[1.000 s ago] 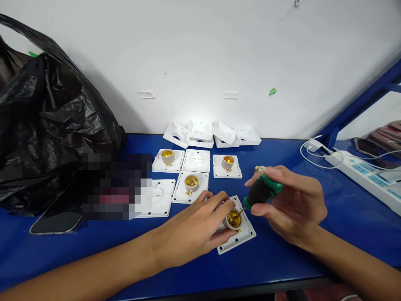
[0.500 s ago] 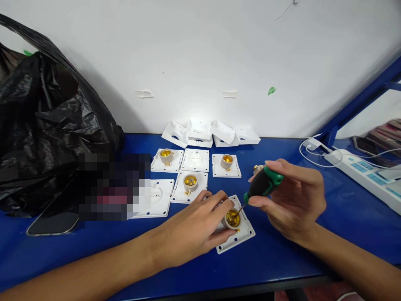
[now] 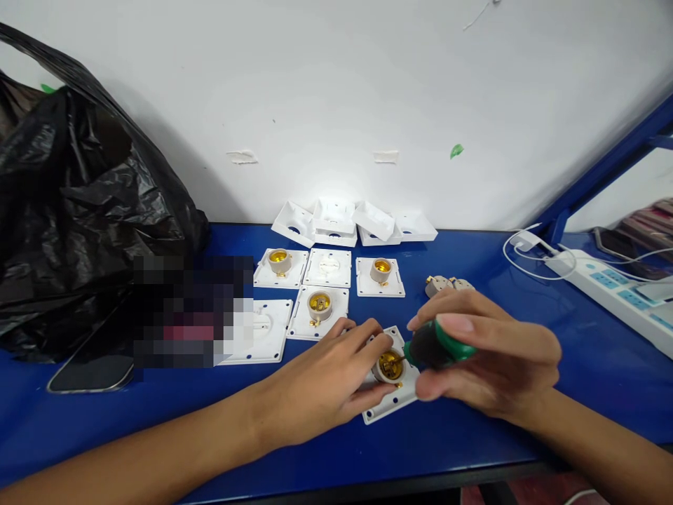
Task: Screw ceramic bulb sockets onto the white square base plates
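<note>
1. The brass-lined socket (image 3: 388, 366), taken here as landmark, sat mouth upward on a square white plate (image 3: 395, 402), which lay on the blue table (image 3: 326, 466).
2. The left hand (image 3: 334, 375) reached in from the socket's left, back uppermost and forearm slanting low. Its fingers arched over the far-left side of the socket and its thumb lay along the near side, so that the socket was grasped between them.
3. The right hand (image 3: 499, 368) stood to the socket's right, wrist bent inward. It gripped the green-and-black screwdriver (image 3: 437, 346), with the thumb below the handle and the fingers curled above it.
4. The screwdriver leaned well over to the socket's right, its shaft entering the mouth (whether the tip met a screw could not be told).
5. Beyond the socket and to its right, two loose sockets (image 3: 437, 285) lay side by side, partly masked by the right hand.
6. Farther beyond the socket, white covers (image 3: 335, 214) leaned and overlapped near the wall (image 3: 336, 91).
</note>
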`<state>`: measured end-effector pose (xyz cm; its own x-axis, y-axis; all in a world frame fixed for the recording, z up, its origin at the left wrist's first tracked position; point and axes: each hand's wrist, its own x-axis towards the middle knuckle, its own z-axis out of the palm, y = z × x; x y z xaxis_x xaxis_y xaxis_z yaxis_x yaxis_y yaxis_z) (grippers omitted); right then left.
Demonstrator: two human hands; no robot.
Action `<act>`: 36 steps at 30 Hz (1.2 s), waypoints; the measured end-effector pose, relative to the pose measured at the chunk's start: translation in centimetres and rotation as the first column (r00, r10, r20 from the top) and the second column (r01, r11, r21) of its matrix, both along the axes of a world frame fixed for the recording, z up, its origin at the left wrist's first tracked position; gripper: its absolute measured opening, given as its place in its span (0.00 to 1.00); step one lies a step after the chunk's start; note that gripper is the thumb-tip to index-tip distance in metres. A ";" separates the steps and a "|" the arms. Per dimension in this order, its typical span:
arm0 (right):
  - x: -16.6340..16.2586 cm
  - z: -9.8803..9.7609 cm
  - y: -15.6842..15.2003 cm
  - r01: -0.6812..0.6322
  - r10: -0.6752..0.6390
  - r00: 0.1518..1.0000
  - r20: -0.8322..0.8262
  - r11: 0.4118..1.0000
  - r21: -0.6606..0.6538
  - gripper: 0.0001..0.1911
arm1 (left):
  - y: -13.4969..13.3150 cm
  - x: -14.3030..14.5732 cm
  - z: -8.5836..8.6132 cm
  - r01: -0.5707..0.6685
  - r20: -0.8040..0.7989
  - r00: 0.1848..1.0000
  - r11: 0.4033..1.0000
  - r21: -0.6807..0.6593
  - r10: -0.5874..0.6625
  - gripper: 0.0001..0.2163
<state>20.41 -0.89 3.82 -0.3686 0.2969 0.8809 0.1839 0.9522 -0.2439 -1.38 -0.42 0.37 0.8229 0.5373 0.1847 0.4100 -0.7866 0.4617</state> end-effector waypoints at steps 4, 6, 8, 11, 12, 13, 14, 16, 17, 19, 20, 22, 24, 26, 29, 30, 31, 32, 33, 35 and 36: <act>0.0 0.3 -0.1 -0.059 0.060 0.998 0.019 0.997 -0.045 0.27 | 0.0 0.0 0.0 -0.006 -0.009 1.000 1.000 -0.003 0.006 0.14; 0.1 0.3 0.0 0.001 -0.002 1.000 -0.022 1.000 -0.010 0.28 | 0.0 0.0 -0.1 -0.003 -0.021 1.000 1.000 -0.007 0.003 0.15; 0.2 0.1 0.2 0.079 -0.078 0.996 -0.049 0.997 0.014 0.30 | 0.0 0.0 -0.2 -0.003 -0.012 1.000 1.000 -0.010 0.003 0.14; 0.3 -0.2 0.4 0.070 -0.069 0.997 -0.026 0.997 0.018 0.29 | 0.0 0.0 -0.2 -0.009 -0.005 1.000 1.000 -0.015 0.009 0.14; 0.3 -0.3 0.5 0.042 -0.042 0.999 -0.010 0.999 0.003 0.29 | 0.0 0.0 -0.1 -0.011 -0.007 1.000 1.000 -0.017 0.011 0.15; 0.3 -0.4 0.5 0.015 -0.015 1.000 -0.004 1.000 -0.011 0.29 | 0.0 0.0 -0.1 -0.012 -0.009 1.000 1.000 -0.019 0.012 0.15; 0.4 -0.5 0.5 -0.001 0.001 1.000 -0.002 1.000 -0.030 0.29 | 0.0 0.0 -0.1 -0.014 -0.010 1.000 1.000 -0.021 0.014 0.16; 0.3 -0.7 0.5 0.007 -0.008 1.000 -0.011 0.998 -0.057 0.31 | 0.0 0.0 0.0 -0.016 -0.009 1.000 1.000 -0.023 0.016 0.15; 0.3 -0.7 0.4 0.025 -0.026 1.000 -0.015 0.998 -0.064 0.32 | 0.0 0.0 0.0 -0.016 -0.009 1.000 1.000 -0.023 0.016 0.15; 0.3 -0.6 0.3 0.043 -0.044 0.999 -0.022 0.998 -0.050 0.33 | -0.1 0.0 0.0 -0.013 -0.009 1.000 1.000 -0.019 0.013 0.14; 0.3 -0.5 0.3 0.035 -0.036 0.999 -0.013 0.998 -0.044 0.33 | -0.1 0.0 0.1 -0.013 -0.011 1.000 1.000 -0.017 0.013 0.14; 0.2 -0.4 0.2 -0.013 0.013 1.000 0.001 0.999 -0.039 0.31 | -0.1 0.0 0.1 -0.016 -0.019 1.000 1.000 -0.015 0.015 0.14; 0.2 -0.4 0.1 -0.040 0.040 0.999 0.008 0.997 -0.070 0.31 | -0.1 0.0 0.1 -0.017 -0.028 0.999 1.000 -0.010 0.017 0.15; 0.2 -0.6 0.1 0.000 -0.002 1.000 -0.031 0.997 -0.082 0.33 | -0.1 0.0 0.1 -0.009 -0.032 0.999 1.000 -0.003 0.009 0.15; 0.3 -0.9 0.3 0.061 -0.065 0.995 -0.076 0.997 -0.050 0.36 | 0.0 0.0 0.1 0.000 -0.033 0.999 1.000 -0.001 0.000 0.14; 0.3 -1.0 0.3 0.049 -0.052 0.996 -0.075 0.998 -0.036 0.36 | 0.0 0.0 0.0 -0.001 -0.033 0.999 1.000 -0.001 0.001 0.14; 0.3 -1.1 0.4 0.023 -0.024 0.998 -0.062 0.999 -0.030 0.36 | 0.0 0.0 0.0 -0.001 -0.036 0.999 1.000 -0.002 0.001 0.14; 0.3 -1.1 0.5 -0.007 0.006 0.999 -0.049 1.000 -0.026 0.36 | 0.0 0.0 0.0 -0.001 -0.042 0.999 1.000 -0.002 0.001 0.14; 0.3 -1.2 0.5 -0.026 0.026 0.999 -0.040 0.999 -0.021 0.35 | 0.0 0.0 0.0 -0.001 -0.048 0.999 1.000 -0.003 0.001 0.14; 0.4 -1.1 0.5 -0.020 0.020 0.999 -0.042 1.000 -0.003 0.35 | 0.0 0.0 0.0 -0.001 -0.051 0.999 1.000 0.000 0.001 0.15; 0.4 -0.9 0.5 0.012 -0.012 0.999 -0.050 1.000 0.005 0.34 | 0.0 0.0 0.0 -0.001 -0.047 0.999 1.000 0.002 0.001 0.14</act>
